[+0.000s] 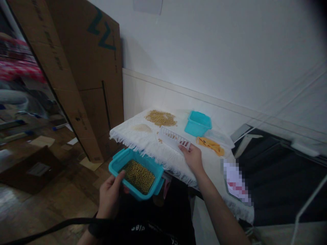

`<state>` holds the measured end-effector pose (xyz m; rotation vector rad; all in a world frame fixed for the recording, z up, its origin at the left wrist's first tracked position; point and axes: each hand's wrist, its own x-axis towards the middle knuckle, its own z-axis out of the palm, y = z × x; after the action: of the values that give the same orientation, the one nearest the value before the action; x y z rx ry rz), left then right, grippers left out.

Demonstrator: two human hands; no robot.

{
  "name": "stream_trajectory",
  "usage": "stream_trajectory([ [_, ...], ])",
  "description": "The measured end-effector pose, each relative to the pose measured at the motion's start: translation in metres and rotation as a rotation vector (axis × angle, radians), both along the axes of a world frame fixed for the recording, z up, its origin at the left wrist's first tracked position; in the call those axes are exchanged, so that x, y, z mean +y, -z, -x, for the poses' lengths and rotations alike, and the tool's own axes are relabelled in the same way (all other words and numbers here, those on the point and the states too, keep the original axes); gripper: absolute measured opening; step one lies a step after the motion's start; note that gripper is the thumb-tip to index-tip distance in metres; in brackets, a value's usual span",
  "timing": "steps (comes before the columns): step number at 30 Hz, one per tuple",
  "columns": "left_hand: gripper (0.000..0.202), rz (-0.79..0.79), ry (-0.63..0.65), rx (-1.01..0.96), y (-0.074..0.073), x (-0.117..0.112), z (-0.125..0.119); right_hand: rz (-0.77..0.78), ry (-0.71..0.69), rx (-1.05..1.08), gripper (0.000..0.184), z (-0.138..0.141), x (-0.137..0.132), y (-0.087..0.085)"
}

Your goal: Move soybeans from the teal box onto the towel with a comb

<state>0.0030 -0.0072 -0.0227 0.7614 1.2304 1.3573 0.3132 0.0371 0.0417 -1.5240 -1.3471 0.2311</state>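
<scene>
**Beans in one hand, slotted tray in the other**

Low in the frame, just left of centre, we see the left hand [110, 194] closed around the near corner of a teal tub [117, 163], thumb hooked over its rim. The tub is held off the table's near edge, tilted a little, and is partly filled with yellow-green beans [139, 176].

Near the centre of the frame the right hand [193, 157] reaches onto the white fringed cloth [125, 134] that covers the table. Its fingertips pinch the near end of a white slotted tray [172, 136], which lies flat on the cloth and runs away toward the upper left.

Beyond the tray, a loose pile of beans [160, 118] sits on the cloth, with a smaller pale heap [142, 128] to its left. Right of the pile stands an empty teal box [198, 123]; below it we make out a yellow item [211, 144] just beside a clear lid [220, 137]. Tall cardboard boxes [84, 68] fill the upper left.
</scene>
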Motion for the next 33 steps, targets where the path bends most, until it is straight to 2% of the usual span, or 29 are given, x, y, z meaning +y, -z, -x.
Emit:
stream_trajectory([
  [4, 0.035, 0.005, 0.003, 0.001, 0.000, 0.001, 0.001, 0.007, -0.037, 0.091, 0.043, -0.003, 0.004, 0.004],
  [8, 0.036, -0.009, 0.004, 0.016, -0.005, -0.001, 0.000, 0.019, -0.051, 0.070, 0.039, 0.003, -0.003, 0.000],
  [16, 0.035, -0.006, -0.003, 0.001, -0.001, 0.000, 0.000, 0.057, -0.091, 0.025, 0.032, 0.031, -0.034, -0.009],
  [22, 0.035, -0.013, 0.001, -0.005, -0.006, -0.001, -0.001, 0.048, -0.147, -0.008, 0.024, 0.048, -0.060, -0.008],
  [24, 0.036, -0.010, 0.003, 0.003, -0.006, -0.002, -0.001, 0.030, -0.103, -0.023, 0.025, 0.044, -0.060, -0.010],
  [29, 0.036, -0.008, -0.007, 0.010, -0.001, 0.000, 0.000, -0.052, 0.205, -0.070, 0.038, 0.004, -0.044, -0.014],
  [33, 0.038, -0.004, -0.012, 0.016, 0.000, 0.001, 0.000, -0.071, 0.289, -0.157, 0.040, -0.025, -0.036, -0.012],
])
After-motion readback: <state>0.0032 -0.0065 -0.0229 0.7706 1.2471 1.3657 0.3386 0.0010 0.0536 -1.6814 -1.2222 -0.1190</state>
